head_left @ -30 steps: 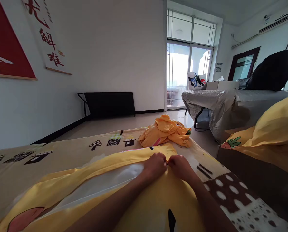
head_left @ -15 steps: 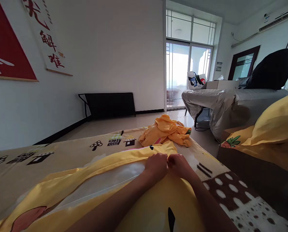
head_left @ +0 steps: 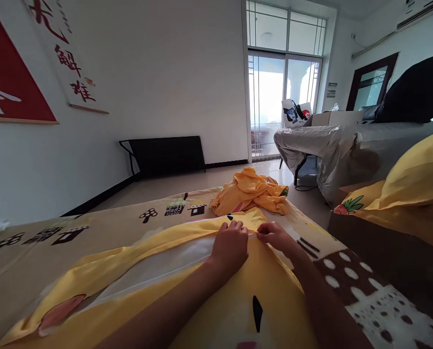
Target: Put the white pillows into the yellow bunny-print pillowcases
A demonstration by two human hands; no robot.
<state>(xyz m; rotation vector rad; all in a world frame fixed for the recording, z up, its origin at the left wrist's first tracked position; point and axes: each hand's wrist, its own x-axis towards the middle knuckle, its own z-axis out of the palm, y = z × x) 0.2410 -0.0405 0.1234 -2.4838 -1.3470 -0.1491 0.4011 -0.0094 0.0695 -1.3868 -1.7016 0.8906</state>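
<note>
A yellow fabric cover [head_left: 274, 295] with printed black and pink shapes spreads across the foreground. Its long opening shows a white inner piece [head_left: 165, 264]. My left hand [head_left: 231, 245] is closed on the cover's edge near the right end of the opening, fingers curled over the cloth. Just right of it, my right hand [head_left: 276, 236] pinches the same edge between thumb and fingertips. A small gap separates the two hands. Beyond them lies a crumpled orange cloth [head_left: 251, 191].
A patterned beige blanket [head_left: 111, 228] lies under everything. At the right, a brown box [head_left: 376, 242] holds yellow-orange bedding [head_left: 416, 169]. Further back stand a plastic-covered sofa [head_left: 379, 145] and a black panel [head_left: 167, 157] against the wall.
My hands, which were touching, have moved slightly apart along the cover's edge. The head view has shifted a little, and more of the cover's printed face shows at the bottom.
</note>
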